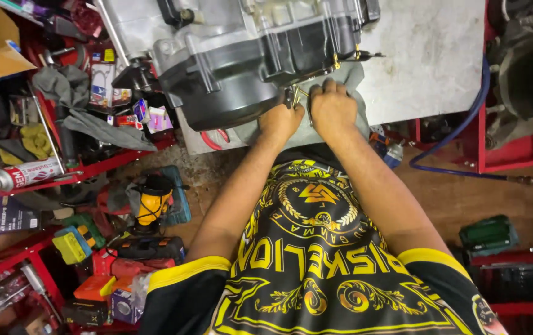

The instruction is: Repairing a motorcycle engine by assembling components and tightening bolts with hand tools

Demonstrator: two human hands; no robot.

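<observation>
Head view, looking straight down your chest and both forearms. Your left hand point(280, 119) and right hand point(333, 107) sit close together at the near edge of a pale, scuffed worktop point(427, 56). Both rest on a soft grey cloth point(353, 84) that lies under a motorcycle engine point(248, 49), a bulky block of smooth black cover and dull cast silver metal. The fingers of both hands are curled tightly, pinching a small brass-coloured metal part point(297, 94) between them, right against the engine's lower edge. To your left, red metal shelves point(102, 166) hold crumpled rags and a spray can point(21, 175). A yellow and black power tool point(152, 205) lies on the floor below.
</observation>
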